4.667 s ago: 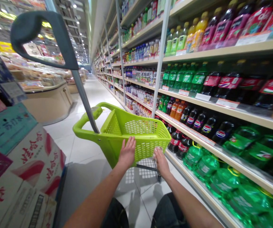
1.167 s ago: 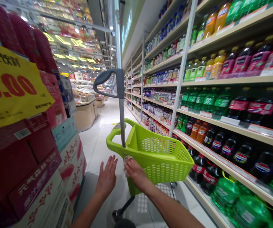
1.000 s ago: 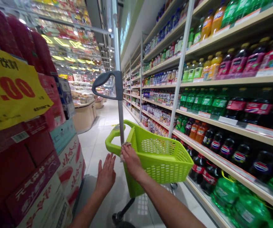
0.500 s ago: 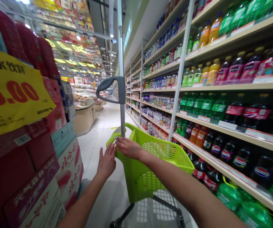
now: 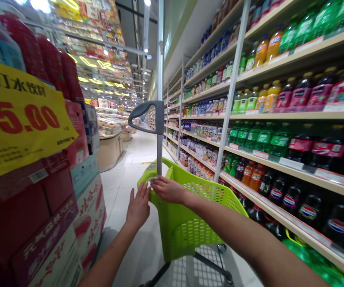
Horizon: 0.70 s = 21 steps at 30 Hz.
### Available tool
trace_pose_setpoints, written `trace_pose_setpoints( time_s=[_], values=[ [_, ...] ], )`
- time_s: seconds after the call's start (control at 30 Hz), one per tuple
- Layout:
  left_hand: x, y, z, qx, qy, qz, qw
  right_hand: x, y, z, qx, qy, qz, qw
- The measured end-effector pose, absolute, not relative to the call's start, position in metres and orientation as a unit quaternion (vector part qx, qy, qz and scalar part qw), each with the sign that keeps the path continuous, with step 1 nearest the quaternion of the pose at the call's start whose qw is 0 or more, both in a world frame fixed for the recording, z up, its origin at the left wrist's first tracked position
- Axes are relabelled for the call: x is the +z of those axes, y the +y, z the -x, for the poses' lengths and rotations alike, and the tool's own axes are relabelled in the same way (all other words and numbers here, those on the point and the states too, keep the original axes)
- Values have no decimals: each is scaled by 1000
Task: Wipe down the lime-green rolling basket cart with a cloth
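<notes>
A lime-green shopping cart [image 5: 184, 239] with a perforated basket stands in front of me. From its near left corner rises a metal pole with a grey loop handle [image 5: 146, 117]. My right hand [image 5: 168, 189] lies at the corner top below the pole, fingers together over a crumpled white piece [image 5: 149, 182] that looks like tissue. My left hand [image 5: 139, 206] rests its fingertips on the same green corner, thumb apart, palm down. Whether the left fingers also touch the white piece I cannot tell.
On the right run shelves [image 5: 297, 115] of soda and juice bottles, close to the cart. Stacked drink cartons [image 5: 49, 207] with a yellow price sign [image 5: 22, 115] stand at the left. A tiled aisle [image 5: 133, 153] leads ahead past rounded display counters [image 5: 109, 147].
The view has shifted slightly, so the cart and shelves sit a little further right and lower. Both hands stay at the cart's corner, with the white piece still under the right fingers.
</notes>
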<state>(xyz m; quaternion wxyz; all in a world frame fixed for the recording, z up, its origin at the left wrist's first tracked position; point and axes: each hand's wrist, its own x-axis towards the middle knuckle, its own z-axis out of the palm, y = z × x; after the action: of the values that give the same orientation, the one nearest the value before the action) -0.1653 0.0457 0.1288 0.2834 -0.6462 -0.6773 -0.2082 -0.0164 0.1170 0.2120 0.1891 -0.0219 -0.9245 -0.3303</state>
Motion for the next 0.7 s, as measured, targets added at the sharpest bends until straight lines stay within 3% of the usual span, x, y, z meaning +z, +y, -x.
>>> trace_pose_setpoints(
  time_s=[0.17,0.23,0.5,0.57,0.7],
  values=[
    [132,45,166,-207,-675,649,283,310,137,30,-262,-895,67,354],
    [132,45,166,-204,-677,649,280,330,141,31,-270,-887,72,368],
    [131,44,167,-198,-679,650,277,226,121,9,-317,-926,-9,204],
    [131,43,166,-201,-680,648,278,238,123,11,-301,-927,-5,224],
    [132,42,164,-203,-683,644,278,291,130,20,-263,-897,60,351]
  ],
)
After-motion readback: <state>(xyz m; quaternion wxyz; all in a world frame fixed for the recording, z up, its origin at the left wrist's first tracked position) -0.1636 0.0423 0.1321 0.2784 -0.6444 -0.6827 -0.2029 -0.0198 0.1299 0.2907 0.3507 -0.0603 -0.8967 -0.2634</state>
